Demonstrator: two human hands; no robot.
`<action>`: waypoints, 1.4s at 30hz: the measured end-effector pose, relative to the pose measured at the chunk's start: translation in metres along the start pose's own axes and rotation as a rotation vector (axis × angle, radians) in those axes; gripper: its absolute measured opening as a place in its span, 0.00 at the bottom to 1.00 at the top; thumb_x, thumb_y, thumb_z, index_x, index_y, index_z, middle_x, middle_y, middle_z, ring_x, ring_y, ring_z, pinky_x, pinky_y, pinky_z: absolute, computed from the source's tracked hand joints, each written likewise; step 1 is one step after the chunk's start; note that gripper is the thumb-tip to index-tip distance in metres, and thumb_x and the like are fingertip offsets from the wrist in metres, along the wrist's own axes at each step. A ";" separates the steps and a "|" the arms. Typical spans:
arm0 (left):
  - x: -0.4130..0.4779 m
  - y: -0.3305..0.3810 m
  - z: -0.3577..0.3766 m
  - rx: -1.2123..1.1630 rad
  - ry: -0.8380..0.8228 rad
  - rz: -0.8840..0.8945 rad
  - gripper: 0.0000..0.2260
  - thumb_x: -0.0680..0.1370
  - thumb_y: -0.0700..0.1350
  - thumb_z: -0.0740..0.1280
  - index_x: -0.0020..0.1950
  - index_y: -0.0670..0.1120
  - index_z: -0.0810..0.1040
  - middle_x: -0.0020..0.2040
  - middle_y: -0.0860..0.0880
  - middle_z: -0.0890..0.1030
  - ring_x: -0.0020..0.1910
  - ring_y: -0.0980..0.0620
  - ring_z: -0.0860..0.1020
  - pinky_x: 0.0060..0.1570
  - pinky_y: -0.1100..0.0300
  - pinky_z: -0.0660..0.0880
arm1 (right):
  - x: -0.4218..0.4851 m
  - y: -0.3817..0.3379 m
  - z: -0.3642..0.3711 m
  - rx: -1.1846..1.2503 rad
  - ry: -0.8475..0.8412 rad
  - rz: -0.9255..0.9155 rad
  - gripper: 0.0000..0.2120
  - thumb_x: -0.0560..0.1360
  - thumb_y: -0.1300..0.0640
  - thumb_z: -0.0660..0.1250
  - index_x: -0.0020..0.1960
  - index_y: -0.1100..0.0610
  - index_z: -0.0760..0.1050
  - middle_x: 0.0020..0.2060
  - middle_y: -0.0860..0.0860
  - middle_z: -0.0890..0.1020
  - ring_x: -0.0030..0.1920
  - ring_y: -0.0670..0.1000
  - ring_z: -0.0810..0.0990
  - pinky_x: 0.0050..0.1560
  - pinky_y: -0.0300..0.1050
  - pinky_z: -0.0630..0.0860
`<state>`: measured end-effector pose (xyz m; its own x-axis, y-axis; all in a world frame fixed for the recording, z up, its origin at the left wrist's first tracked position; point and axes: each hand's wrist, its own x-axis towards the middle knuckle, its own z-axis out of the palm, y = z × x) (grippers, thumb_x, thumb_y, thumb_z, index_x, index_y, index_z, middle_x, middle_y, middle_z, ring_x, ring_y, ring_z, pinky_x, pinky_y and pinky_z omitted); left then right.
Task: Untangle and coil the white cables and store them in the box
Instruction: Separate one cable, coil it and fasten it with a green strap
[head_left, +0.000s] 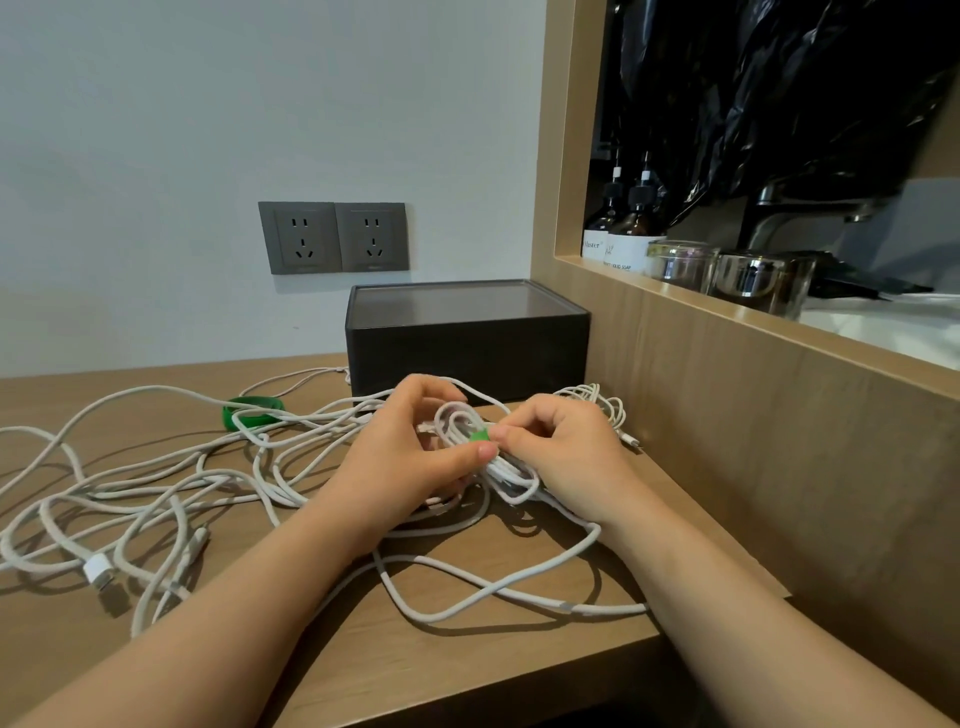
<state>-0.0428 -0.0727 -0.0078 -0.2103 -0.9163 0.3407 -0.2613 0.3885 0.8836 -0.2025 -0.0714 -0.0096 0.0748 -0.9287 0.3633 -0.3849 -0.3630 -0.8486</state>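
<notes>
My left hand (410, 447) and right hand (558, 452) pinch a smooth, oval-coiled white cable (488, 457) at its green tie (479, 435).

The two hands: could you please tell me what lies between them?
In the head view, a coiled white cable with a green tie sits between the left hand and right hand.

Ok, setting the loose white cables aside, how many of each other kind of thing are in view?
Grey wall sockets: 2
Dark lidded box: 1
Green ring on desk: 1
Green tie round white cable coil: 1
Brown pump bottles: 2
Clear glass jars: 2
Total: 9
</notes>
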 end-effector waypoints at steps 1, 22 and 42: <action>0.000 0.000 0.002 0.030 0.010 0.010 0.22 0.68 0.46 0.76 0.56 0.56 0.68 0.52 0.57 0.75 0.44 0.58 0.80 0.38 0.68 0.77 | 0.000 0.000 0.001 0.011 0.032 0.009 0.05 0.74 0.57 0.68 0.39 0.51 0.79 0.37 0.48 0.81 0.41 0.46 0.80 0.42 0.40 0.79; 0.002 -0.001 0.011 0.367 -0.084 0.035 0.39 0.71 0.44 0.73 0.75 0.54 0.53 0.73 0.52 0.64 0.71 0.54 0.64 0.61 0.66 0.65 | -0.005 -0.007 0.022 -0.433 -0.093 0.006 0.11 0.81 0.50 0.55 0.40 0.48 0.66 0.39 0.48 0.73 0.40 0.46 0.71 0.36 0.39 0.66; 0.006 0.005 -0.004 -0.044 -0.050 -0.075 0.22 0.69 0.30 0.70 0.52 0.52 0.68 0.39 0.45 0.81 0.35 0.49 0.82 0.40 0.55 0.82 | -0.009 -0.011 0.023 -0.260 -0.112 -0.127 0.12 0.80 0.55 0.56 0.38 0.50 0.67 0.35 0.47 0.72 0.36 0.44 0.70 0.34 0.34 0.68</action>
<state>-0.0416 -0.0769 0.0002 -0.2390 -0.9363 0.2573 -0.2372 0.3132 0.9196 -0.1777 -0.0607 -0.0121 0.2324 -0.8849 0.4036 -0.5877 -0.4584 -0.6667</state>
